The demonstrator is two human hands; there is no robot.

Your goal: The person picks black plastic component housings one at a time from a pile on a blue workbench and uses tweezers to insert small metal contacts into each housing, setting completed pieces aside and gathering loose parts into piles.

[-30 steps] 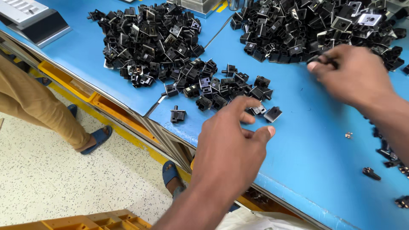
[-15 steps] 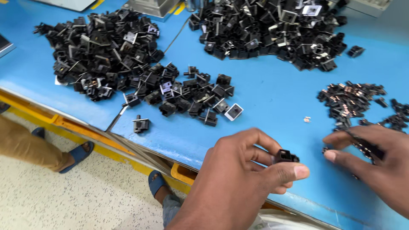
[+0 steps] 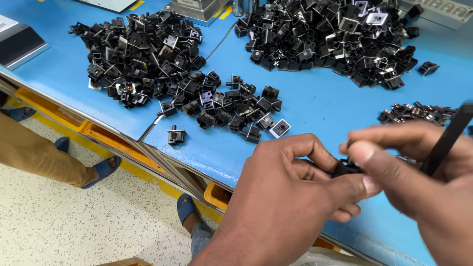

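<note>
The left hand (image 3: 290, 197) pinches a small black part (image 3: 346, 168) in closed fingers, right hand (image 3: 414, 172) touching it, fingers gripping a dark tool (image 3: 446, 140).

No packages, signs or screens are visible. The only label-like item is a small white sheet or card (image 3: 8, 22) at the far left edge of the blue table (image 3: 320, 106), lying on top of a dark, grey-edged box (image 3: 22, 45). It is flat, pale and cut off by the frame edge, so its full shape cannot be told. Relative to that box, it sits on the upper left portion of the top face. Its print is too small to make out.
</note>
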